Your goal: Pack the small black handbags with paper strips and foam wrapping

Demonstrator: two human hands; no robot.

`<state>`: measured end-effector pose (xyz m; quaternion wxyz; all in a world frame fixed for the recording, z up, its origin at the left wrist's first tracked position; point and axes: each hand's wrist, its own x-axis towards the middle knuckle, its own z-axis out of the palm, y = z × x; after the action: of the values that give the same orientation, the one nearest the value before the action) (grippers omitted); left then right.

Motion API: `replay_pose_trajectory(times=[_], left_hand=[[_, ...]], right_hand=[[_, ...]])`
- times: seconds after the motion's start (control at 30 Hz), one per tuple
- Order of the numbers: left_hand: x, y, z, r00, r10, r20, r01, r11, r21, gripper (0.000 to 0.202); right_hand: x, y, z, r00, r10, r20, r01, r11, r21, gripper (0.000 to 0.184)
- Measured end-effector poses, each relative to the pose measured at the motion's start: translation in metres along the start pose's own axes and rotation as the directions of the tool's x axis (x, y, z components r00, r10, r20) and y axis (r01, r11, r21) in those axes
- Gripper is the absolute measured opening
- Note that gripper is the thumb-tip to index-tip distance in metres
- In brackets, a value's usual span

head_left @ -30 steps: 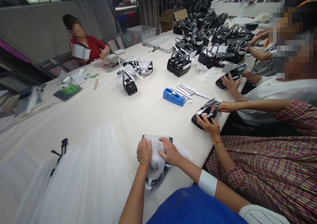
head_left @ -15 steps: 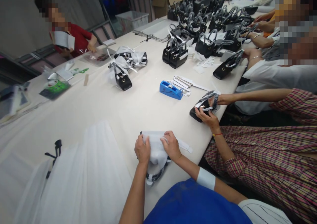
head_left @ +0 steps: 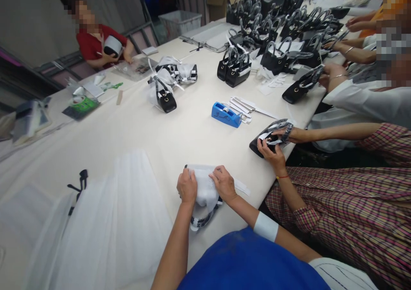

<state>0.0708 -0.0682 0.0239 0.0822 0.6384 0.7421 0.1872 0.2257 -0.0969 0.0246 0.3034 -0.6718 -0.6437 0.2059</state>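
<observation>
White cloth covers the long worktop [head_left: 135, 131] that runs away from both hands to a grey wall. Left of the hands, near the worktop's edge, lies a broad stack of white sheets [head_left: 105, 221], and a black clip [head_left: 80, 184] rests at its far left corner. Right of the hands sits a person in a plaid shirt [head_left: 346, 213], whose own two hands work on a black bag [head_left: 268, 139] at the worktop's edge. Further right, other sleeves and hands hold another bag [head_left: 298, 90].

Far beyond the hands stands a crowd of black bags [head_left: 276, 29] with looped handles, and a pair of them [head_left: 233, 71] is set apart, nearer. Ahead and slightly left, a wrapped pile [head_left: 167, 84] of bags lies in white paper. At the far left corner a person in red [head_left: 96, 42] holds a roll.

Between the hands lies the wrapped bag [head_left: 205, 191], covered in white foam sheet, with its black handle poking out at the near side. The left hand [head_left: 187, 186] is curled over the wrap's left edge, fingers closed upon it. The right hand [head_left: 224, 184] presses down on the right side, fingers bent and pinching the sheet. A paper strip [head_left: 241, 187] pokes out just right of that hand.

Ahead and right of the hands sits a blue tape dispenser [head_left: 225, 113]; its dark marking is too small to read. Paper strips [head_left: 244, 107] lie just beyond it. A green tape roll [head_left: 80, 102] sits far to the left.
</observation>
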Motion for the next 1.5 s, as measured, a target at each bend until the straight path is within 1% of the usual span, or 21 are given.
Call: replay_pose_trajectory(times=[0.13, 0.3, 0.43, 0.57, 0.67, 0.73, 0.8, 0.83, 0.9, 0.93, 1.0, 1.07, 1.1, 1.13, 1.2, 1.27, 1.3, 1.33, 1.4, 1.47, 1.5], left_hand=[[0.001, 0.004, 0.000, 1.000, -0.013, 0.000, 0.013, 0.998, 0.063, 0.023], [0.000, 0.005, 0.004, 0.998, -0.057, -0.029, 0.059, 0.997, 0.051, 0.024], [0.000, 0.004, 0.005, 0.998, -0.022, -0.061, 0.024, 0.999, 0.035, 0.026], [0.000, 0.005, 0.002, 0.997, 0.045, -0.067, -0.039, 0.995, 0.097, 0.027], [0.000, 0.004, 0.001, 0.994, 0.030, -0.107, -0.017, 0.993, 0.120, 0.024], [0.001, 0.001, 0.002, 0.991, -0.010, -0.136, 0.020, 0.997, 0.070, 0.022], [0.004, -0.004, 0.004, 0.986, -0.099, -0.137, 0.095, 0.995, -0.036, 0.021], [0.007, -0.008, 0.005, 0.980, -0.158, -0.117, 0.147, 0.984, -0.101, 0.023], [0.012, -0.017, 0.008, 0.965, -0.259, -0.031, 0.246, 0.942, -0.227, 0.029], [0.015, -0.021, 0.009, 0.960, -0.281, 0.025, 0.276, 0.919, -0.281, 0.031], [0.019, -0.029, 0.011, 0.957, -0.265, 0.117, 0.290, 0.887, -0.360, 0.033], [0.019, -0.034, 0.012, 0.966, -0.218, 0.142, 0.257, 0.881, -0.397, 0.033], [0.018, -0.035, 0.013, 0.974, -0.192, 0.119, 0.224, 0.890, -0.398, 0.033], [0.016, -0.035, 0.012, 0.984, -0.164, 0.073, 0.180, 0.907, -0.382, 0.032], [0.011, -0.033, 0.011, 0.995, -0.086, -0.056, 0.065, 0.952, -0.300, 0.031], [0.007, -0.030, 0.009, 0.987, 0.010, -0.159, -0.038, 0.983, -0.177, 0.028], [0.005, -0.029, 0.008, 0.982, 0.060, -0.180, -0.083, 0.989, -0.121, 0.025], [0.004, -0.027, 0.007, 0.977, 0.113, -0.182, -0.128, 0.989, -0.075, 0.022], [0.005, -0.025, 0.006, 0.963, 0.225, -0.151, -0.231, 0.973, -0.018, 0.015], [0.007, -0.023, 0.005, 0.932, 0.354, -0.081, -0.355, 0.935, -0.002, 0.014], [0.008, -0.023, 0.005, 0.908, 0.418, -0.040, -0.418, 0.908, -0.005, 0.016]], right_hand=[[0.004, 0.001, 0.001, 1.000, 0.022, 0.017, -0.021, 1.000, -0.017, 0.020], [0.014, 0.002, 0.000, 0.996, 0.088, 0.024, -0.089, 0.996, 0.024, 0.016], [0.015, 0.003, -0.002, 0.994, 0.102, 0.031, -0.102, 0.995, -0.013, 0.014], [0.009, 0.002, -0.005, 0.996, 0.083, 0.040, -0.079, 0.993, -0.092, 0.014], [0.005, 0.002, -0.003, 0.997, 0.065, 0.028, -0.062, 0.992, -0.114, 0.015], [0.003, 0.002, -0.001, 0.998, 0.067, 0.016, -0.065, 0.991, -0.116, 0.015], [0.002, 0.002, 0.002, 0.997, 0.072, 0.001, -0.071, 0.991, -0.112, 0.015], [0.002, 0.002, 0.002, 0.997, 0.072, -0.006, -0.072, 0.992, -0.106, 0.015], [0.002, 0.004, 0.003, 0.997, 0.067, -0.027, -0.069, 0.994, -0.086, 0.015], [0.003, 0.005, 0.004, 0.997, 0.064, -0.040, -0.067, 0.995, -0.073, 0.015], [0.003, 0.008, 0.005, 0.997, 0.051, -0.063, -0.055, 0.997, -0.060, 0.016], [0.002, 0.011, 0.007, 0.998, 0.021, -0.065, -0.027, 0.996, -0.082, 0.019], [0.001, 0.012, 0.008, 0.998, -0.001, -0.056, -0.005, 0.994, -0.108, 0.021], [0.000, 0.013, 0.009, 0.999, -0.028, -0.044, 0.021, 0.990, -0.138, 0.023], [-0.003, 0.015, 0.011, 0.996, -0.086, -0.024, 0.079, 0.977, -0.199, 0.026], [-0.005, 0.016, 0.010, 0.989, -0.148, -0.015, 0.140, 0.959, -0.245, 0.027], [-0.005, 0.016, 0.010, 0.984, -0.178, -0.012, 0.169, 0.949, -0.265, 0.026], [-0.005, 0.016, 0.009, 0.979, -0.205, -0.008, 0.195, 0.939, -0.283, 0.026], [-0.003, 0.016, 0.008, 0.971, -0.240, 0.000, 0.228, 0.923, -0.310, 0.024], [-0.001, 0.016, 0.008, 0.969, -0.248, 0.009, 0.238, 0.919, -0.313, 0.024], [-0.001, 0.016, 0.008, 0.969, -0.247, 0.015, 0.239, 0.922, -0.304, 0.023]])
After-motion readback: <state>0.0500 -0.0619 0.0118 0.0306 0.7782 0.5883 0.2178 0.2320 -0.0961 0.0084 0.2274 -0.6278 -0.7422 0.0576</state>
